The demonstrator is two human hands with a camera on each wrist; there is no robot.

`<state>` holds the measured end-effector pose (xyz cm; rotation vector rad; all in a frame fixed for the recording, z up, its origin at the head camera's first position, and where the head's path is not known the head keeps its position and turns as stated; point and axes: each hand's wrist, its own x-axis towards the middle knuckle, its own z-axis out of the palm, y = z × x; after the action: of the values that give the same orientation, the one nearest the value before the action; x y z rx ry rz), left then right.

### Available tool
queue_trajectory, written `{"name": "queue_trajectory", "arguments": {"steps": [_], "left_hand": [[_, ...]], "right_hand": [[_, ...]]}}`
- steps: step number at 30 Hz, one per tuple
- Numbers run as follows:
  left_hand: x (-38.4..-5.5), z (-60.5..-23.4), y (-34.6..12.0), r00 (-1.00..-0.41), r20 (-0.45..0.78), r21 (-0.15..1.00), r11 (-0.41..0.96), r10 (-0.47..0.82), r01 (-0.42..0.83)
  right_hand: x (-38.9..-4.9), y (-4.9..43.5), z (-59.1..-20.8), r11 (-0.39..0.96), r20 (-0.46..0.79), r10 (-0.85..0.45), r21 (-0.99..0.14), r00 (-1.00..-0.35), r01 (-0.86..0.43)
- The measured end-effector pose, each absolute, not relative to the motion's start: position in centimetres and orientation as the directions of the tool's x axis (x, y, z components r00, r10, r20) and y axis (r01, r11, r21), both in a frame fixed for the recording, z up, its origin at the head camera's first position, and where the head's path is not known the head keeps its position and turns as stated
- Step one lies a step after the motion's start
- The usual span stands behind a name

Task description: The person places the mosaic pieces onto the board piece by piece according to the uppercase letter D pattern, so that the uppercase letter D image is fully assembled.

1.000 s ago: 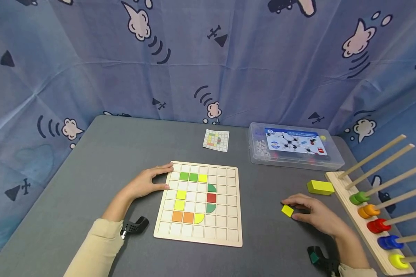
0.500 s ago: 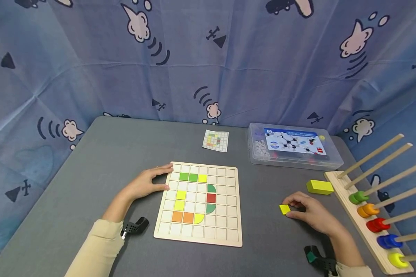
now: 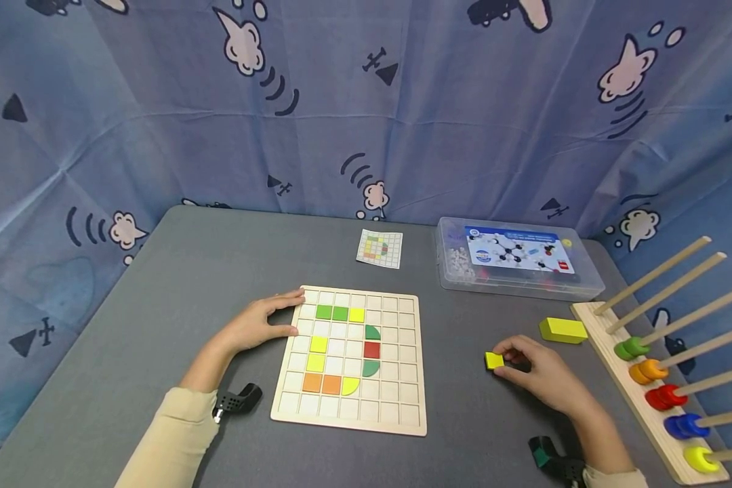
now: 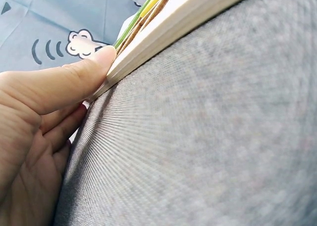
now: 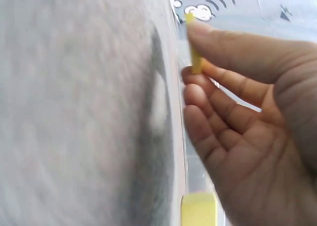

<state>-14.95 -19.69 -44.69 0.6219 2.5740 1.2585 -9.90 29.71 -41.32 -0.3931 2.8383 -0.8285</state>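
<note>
A flat wooden grid board [image 3: 396, 413] lies on the grey table, with white squares and coloured tiles in its cells: green, yellow, orange and red squares, plus rounded green and yellow pieces. My left hand [image 3: 256, 320] rests against its left edge, thumb and fingers spread; the left wrist view has the thumb [image 4: 69, 82] touching the board's side. To the right of the board, my right hand [image 3: 543, 373] pinches a small yellow square tile [image 3: 494, 360] between thumb and fingertips. The right wrist view shows this tile edge-on above the table, the other fingers loosely curled.
A yellow block [image 3: 563, 330] lies behind my right hand, near a wooden peg rack [image 3: 649, 400] with coloured rings. At the back are a clear plastic case [image 3: 518, 285] and a small pattern card [image 3: 380, 248] printed with a coloured grid.
My right hand has moved a little left and slightly away from me with the yellow tile, which has turned in its fingertips. The left hand and the board have stayed put.
</note>
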Motion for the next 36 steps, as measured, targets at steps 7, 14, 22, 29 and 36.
{"name": "queue_trajectory", "arguments": {"steps": [7, 14, 22, 29, 36], "left_hand": [[-14.9, -44.7, -19.7, -0.889, -0.007, 0.791, 0.546, 0.458, 0.275], [-14.9, -44.7, -19.7, -0.891, -0.005, 0.798, 0.539, 0.453, 0.269], [-14.9, -44.7, -19.7, -0.892, -0.006, 0.795, 0.544, 0.452, 0.27], [-14.9, -44.7, -19.7, -0.891, -0.003, 0.79, 0.548, 0.453, 0.276], [-15.0, -44.8, -19.8, -0.889, 0.001, 0.785, 0.55, 0.458, 0.284]], "right_hand": [[-9.7, 27.5, -40.6, 0.805, 0.007, -0.321, -0.524, -0.947, -0.277], [-9.9, 25.1, -40.6, 0.762, 0.043, -0.391, -0.546, -0.92, -0.349], [-10.3, 21.9, -40.6, 0.714, 0.071, -0.454, -0.568, -0.888, -0.411], [-10.8, 18.9, -39.8, 0.688, 0.064, -0.496, -0.58, -0.866, -0.437], [-11.4, 15.8, -39.1, 0.657, 0.107, -0.524, -0.581, -0.845, -0.481]]}}
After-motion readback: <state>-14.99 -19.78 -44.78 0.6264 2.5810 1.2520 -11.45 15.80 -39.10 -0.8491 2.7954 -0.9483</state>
